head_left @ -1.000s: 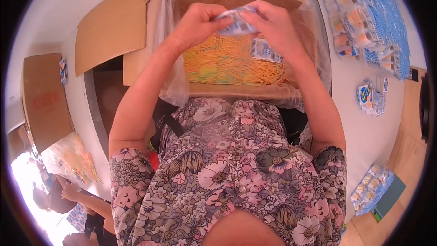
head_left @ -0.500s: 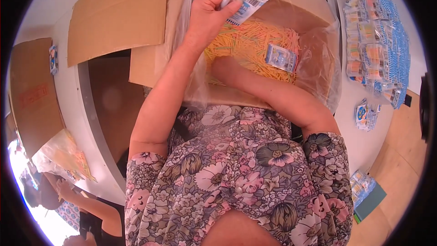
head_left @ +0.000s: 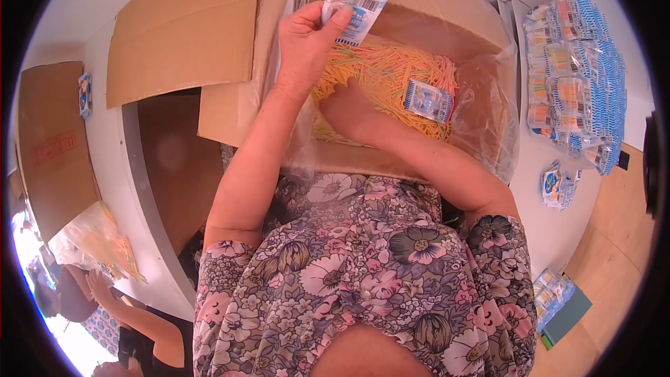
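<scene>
My left hand pinches a small clear-and-white packet with blue striped ends, thumb across its front, above the far left of an open cardboard box. A clear plastic liner covers the box walls. Inside lies a thick layer of thin yellow, pink and green sticks. Low over them, my right hand has its fingers curled down toward the sticks; whether anything is between them is hidden. A second packet of the same kind rests on the sticks, right of my right hand.
Stacked strips of blue-edged packets stand right of the box, with a few loose packets nearer. Cardboard flaps spread to the left. At lower left, another person's arm works near a plastic bag.
The held packet has shifted slightly left and nearer with my left hand. My right hand has risen a little out of the sticks, showing more of its fingers.
</scene>
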{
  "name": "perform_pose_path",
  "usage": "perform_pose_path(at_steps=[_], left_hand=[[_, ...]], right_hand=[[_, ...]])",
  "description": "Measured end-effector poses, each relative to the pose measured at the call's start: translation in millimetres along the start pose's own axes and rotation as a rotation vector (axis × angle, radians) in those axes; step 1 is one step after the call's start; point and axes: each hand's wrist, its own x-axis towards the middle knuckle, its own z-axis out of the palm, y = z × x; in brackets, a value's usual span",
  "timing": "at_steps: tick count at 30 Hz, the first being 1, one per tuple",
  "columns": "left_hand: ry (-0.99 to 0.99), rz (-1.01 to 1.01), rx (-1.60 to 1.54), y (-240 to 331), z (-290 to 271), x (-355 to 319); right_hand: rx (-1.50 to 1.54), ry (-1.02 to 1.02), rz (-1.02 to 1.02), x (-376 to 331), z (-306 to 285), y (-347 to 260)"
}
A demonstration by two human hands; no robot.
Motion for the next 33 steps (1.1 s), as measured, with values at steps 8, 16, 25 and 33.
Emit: perform_pose_path(at_steps=[8, 16, 25, 33], left_hand=[[0.039, 0.024, -0.012, 5.4, 3.4, -1.8], [0.091, 0.023, -0.052, 9.0, -3.4, -7.9], [0.137, -0.026, -0.111, 9.9, 2.7, -8.6], [-0.313, -0.34, 0.133, 6.2, -7.2, -12.0]], right_hand=[[0.514, -0.32, 0.08, -8.6, -1.1, 25.9], [1.859, 0.022, 0.547, -8.3, 7.5, 59.0], [2.131, 0.301, 0.581, 52.4, 21.1, 118.7], [1.672, 0.756, 0.179, -21.8, -48.5, 79.7]])
